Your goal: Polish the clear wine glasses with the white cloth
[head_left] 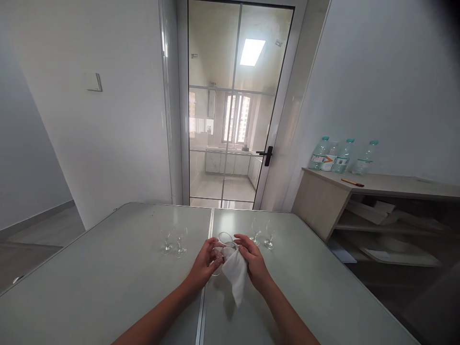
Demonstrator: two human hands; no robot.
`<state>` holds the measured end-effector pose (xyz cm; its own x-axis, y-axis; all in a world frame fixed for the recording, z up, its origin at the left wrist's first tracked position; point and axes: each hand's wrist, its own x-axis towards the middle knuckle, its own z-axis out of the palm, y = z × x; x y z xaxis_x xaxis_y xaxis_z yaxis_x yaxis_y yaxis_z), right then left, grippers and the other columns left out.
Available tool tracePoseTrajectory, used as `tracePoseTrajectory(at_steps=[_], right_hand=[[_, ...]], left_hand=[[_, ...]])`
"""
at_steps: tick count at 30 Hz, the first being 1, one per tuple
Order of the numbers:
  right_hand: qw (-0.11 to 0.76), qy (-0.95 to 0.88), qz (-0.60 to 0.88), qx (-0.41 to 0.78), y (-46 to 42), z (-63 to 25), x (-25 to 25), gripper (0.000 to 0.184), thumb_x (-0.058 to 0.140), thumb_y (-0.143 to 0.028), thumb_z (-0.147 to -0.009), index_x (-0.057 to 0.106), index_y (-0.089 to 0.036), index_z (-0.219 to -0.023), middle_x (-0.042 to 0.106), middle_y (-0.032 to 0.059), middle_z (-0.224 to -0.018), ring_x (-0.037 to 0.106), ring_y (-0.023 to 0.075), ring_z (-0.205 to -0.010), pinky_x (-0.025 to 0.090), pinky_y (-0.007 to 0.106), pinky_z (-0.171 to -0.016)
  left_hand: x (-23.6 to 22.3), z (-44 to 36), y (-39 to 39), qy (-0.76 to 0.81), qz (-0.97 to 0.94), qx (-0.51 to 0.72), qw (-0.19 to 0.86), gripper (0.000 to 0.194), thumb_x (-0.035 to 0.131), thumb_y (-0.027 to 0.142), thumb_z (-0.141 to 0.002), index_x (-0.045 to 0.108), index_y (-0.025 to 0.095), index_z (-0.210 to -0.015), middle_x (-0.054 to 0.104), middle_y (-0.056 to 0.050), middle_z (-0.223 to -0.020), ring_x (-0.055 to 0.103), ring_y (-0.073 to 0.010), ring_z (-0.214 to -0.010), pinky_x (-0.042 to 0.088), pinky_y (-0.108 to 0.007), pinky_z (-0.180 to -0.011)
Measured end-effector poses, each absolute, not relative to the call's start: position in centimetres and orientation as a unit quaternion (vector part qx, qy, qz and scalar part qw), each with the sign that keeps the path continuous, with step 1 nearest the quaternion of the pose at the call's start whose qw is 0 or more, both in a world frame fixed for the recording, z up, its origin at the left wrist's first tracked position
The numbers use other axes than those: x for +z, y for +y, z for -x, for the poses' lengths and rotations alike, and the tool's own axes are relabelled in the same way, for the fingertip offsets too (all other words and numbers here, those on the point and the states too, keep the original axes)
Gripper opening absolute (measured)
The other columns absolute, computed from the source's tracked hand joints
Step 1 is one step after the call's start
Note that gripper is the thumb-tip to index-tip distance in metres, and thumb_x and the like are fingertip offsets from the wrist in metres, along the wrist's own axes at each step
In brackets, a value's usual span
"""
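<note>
Over the middle of the table, my left hand (207,258) is closed around a clear stemmed glass (225,237), whose round rim faces up between both hands. In my right hand (252,258) a white cloth (236,274) is pinched; it lies against the glass and its corner hangs down toward the tabletop. The lower part of the glass is mostly hidden by the fingers and the cloth. To the right of my right hand stand two more clear stemmed glasses, the outer glass (269,235) showing best. Left of my left hand is another pair, including a stemmed glass (180,244).
The pale table (108,278) has a metal seam (201,306) down its middle. At the right, a wooden shelf unit (323,201) carries several plastic bottles (344,157) and a small yellow-and-red stick (352,182). A glass door (230,120) stands beyond the table.
</note>
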<state>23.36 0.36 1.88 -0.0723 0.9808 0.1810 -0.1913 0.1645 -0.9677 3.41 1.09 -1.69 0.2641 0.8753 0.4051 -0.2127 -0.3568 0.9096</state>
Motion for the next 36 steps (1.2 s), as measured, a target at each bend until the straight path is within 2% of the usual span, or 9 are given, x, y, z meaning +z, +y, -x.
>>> tracePoseTrajectory(at_steps=[3,7,12,18,22,27,31,33,36], right_hand=[[0.558,-0.512,0.356,0.548,0.2,-23.2,1.9,0.042,0.072,-0.042,-0.083,0.068,-0.026,-0.12,0.068,0.0079,-0.119,0.062,0.0261,-0.105,0.047,0.033,-0.085],[0.538,-0.557,0.362,0.519,-0.3,-22.7,2.3,0.031,0.072,-0.043,-0.083,0.071,-0.024,-0.109,0.07,0.0069,-0.11,0.062,0.0249,-0.096,0.047,0.033,-0.082],[0.517,-0.572,0.362,0.524,-0.8,-22.7,2.9,0.03,0.072,-0.039,-0.084,0.07,-0.025,-0.111,0.066,0.0036,-0.107,0.059,0.0201,-0.089,0.044,0.028,-0.076],[0.422,-0.585,0.348,0.599,-1.1,-22.6,3.0,0.02,0.072,-0.037,-0.08,0.066,-0.02,-0.088,0.057,-0.0029,-0.075,0.046,0.0136,-0.067,0.031,0.024,-0.06],[0.445,-0.589,0.341,0.582,-1.0,-22.5,2.8,0.024,0.071,-0.031,-0.077,0.052,-0.019,-0.069,0.053,-0.0031,-0.073,0.043,0.0135,-0.07,0.031,0.024,-0.064],[0.451,-0.591,0.362,0.562,-0.6,-22.4,2.4,0.032,0.067,-0.037,-0.082,0.047,-0.02,-0.064,0.048,-0.0041,-0.065,0.038,0.0126,-0.065,0.027,0.025,-0.061],[0.496,-0.605,0.384,0.49,0.0,-22.8,2.0,0.032,0.062,-0.027,-0.076,0.043,-0.019,-0.052,0.067,0.0037,-0.087,0.05,0.0165,-0.074,0.034,0.027,-0.065],[0.516,-0.612,0.393,0.453,0.3,-23.0,1.7,0.028,0.059,-0.02,-0.07,0.041,-0.019,-0.049,0.07,0.006,-0.096,0.051,0.0175,-0.074,0.035,0.028,-0.065],[0.536,-0.597,0.424,0.42,0.7,-23.2,1.2,0.01,0.053,-0.016,-0.066,0.05,-0.021,-0.057,0.067,0.0028,-0.075,0.049,0.017,-0.064,0.035,0.029,-0.062]], left_hand=[[-2.1,-3.5,1.2,0.299,-0.612,0.53,0.505,0.056,0.077,0.045,-0.083,0.05,0.023,-0.126,0.062,-0.01,-0.12,0.065,-0.0192,-0.091,0.053,-0.03,-0.076],[-1.6,-3.7,0.7,0.32,-0.607,0.501,0.528,0.049,0.081,0.044,-0.078,0.055,0.02,-0.113,0.065,-0.005,-0.1,0.063,-0.0175,-0.082,0.051,-0.027,-0.069],[-0.4,-3.4,0.5,0.363,-0.631,0.533,0.431,0.037,0.08,0.044,-0.078,0.057,0.019,-0.091,0.061,0.0,-0.083,0.058,-0.0144,-0.071,0.046,-0.025,-0.065],[0.4,-2.7,0.5,0.407,-0.635,0.551,0.356,0.031,0.076,0.043,-0.08,0.058,0.019,-0.088,0.065,0.0,-0.079,0.061,-0.0163,-0.072,0.047,-0.026,-0.067],[0.5,-2.8,0.4,0.415,-0.639,0.543,0.352,0.03,0.078,0.042,-0.079,0.058,0.019,-0.082,0.066,0.0,-0.078,0.062,-0.0161,-0.072,0.046,-0.026,-0.067],[0.3,-2.8,0.7,0.407,-0.643,0.541,0.356,0.03,0.078,0.041,-0.079,0.058,0.019,-0.082,0.063,0.0,-0.077,0.059,-0.0147,-0.069,0.044,-0.024,-0.063],[0.4,-2.7,0.8,0.399,-0.649,0.547,0.346,0.03,0.079,0.039,-0.078,0.057,0.019,-0.082,0.061,0.001,-0.077,0.056,-0.0136,-0.067,0.044,-0.024,-0.062],[0.5,-2.6,0.7,0.394,-0.652,0.548,0.345,0.029,0.078,0.039,-0.079,0.057,0.019,-0.081,0.06,0.002,-0.076,0.055,-0.0127,-0.065,0.043,-0.023,-0.061],[0.7,-2.5,0.5,0.394,-0.644,0.566,0.332,0.028,0.077,0.039,-0.081,0.057,0.02,-0.081,0.06,0.001,-0.077,0.055,-0.0125,-0.064,0.044,-0.023,-0.06]])
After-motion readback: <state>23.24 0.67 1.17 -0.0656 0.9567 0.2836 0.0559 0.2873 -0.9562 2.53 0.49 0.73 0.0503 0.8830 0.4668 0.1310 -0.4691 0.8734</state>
